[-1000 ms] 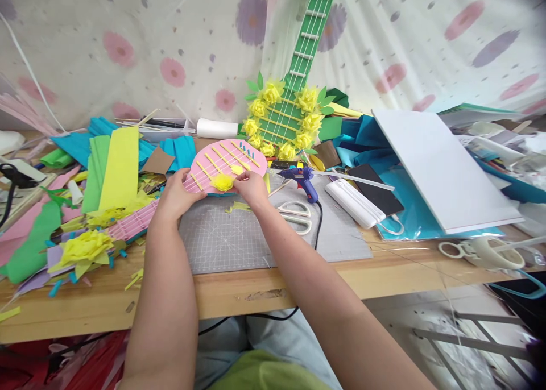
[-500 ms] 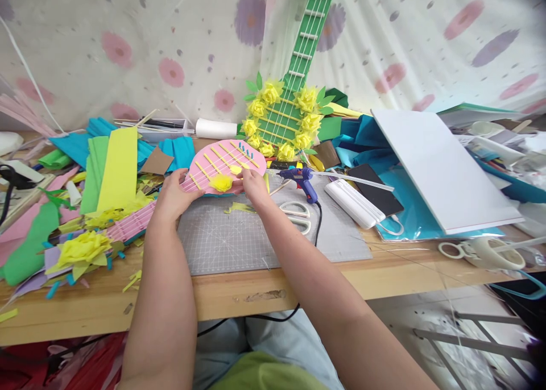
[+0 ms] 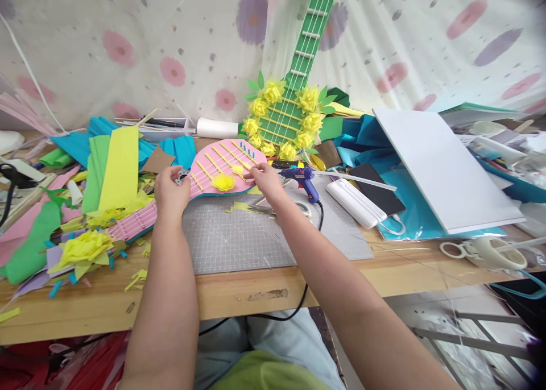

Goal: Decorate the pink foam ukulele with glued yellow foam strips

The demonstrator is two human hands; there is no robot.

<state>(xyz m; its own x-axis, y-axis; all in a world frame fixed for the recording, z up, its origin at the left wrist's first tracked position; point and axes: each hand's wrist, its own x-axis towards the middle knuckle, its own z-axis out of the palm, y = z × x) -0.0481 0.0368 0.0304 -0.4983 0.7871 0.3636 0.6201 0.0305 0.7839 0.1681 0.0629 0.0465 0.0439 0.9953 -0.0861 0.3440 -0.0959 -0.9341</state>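
Note:
A pink paper guitar [image 3: 209, 158] with yellow strips, thin white strings and blue pegs lies on the grey cutting mat, its neck pointing left. One yellow paper flower [image 3: 222, 181] sits on its body. My right hand [image 3: 267, 181] is over the guitar's right edge, fingers pinched at a small yellow paper bud [image 3: 238, 169]. My left hand [image 3: 171, 192] is curled above the joint of neck and body. A small black-and-white thing, too unclear to name, shows at its fingertips. Scissors [image 3: 304, 209] lie partly behind my right wrist.
A blue glue gun [image 3: 302, 177] with its cord is right of my right hand, beside a white power bank [image 3: 355, 202]. A green paper guitar [image 3: 281, 120] leans against the curtain. Paper scraps crowd the left; a white board [image 3: 443, 174] lies at the right.
My left hand has come off the guitar's body and curled, and the small black-and-white thing now shows. My right hand has shifted slightly right. More of the scissors' blades is visible.

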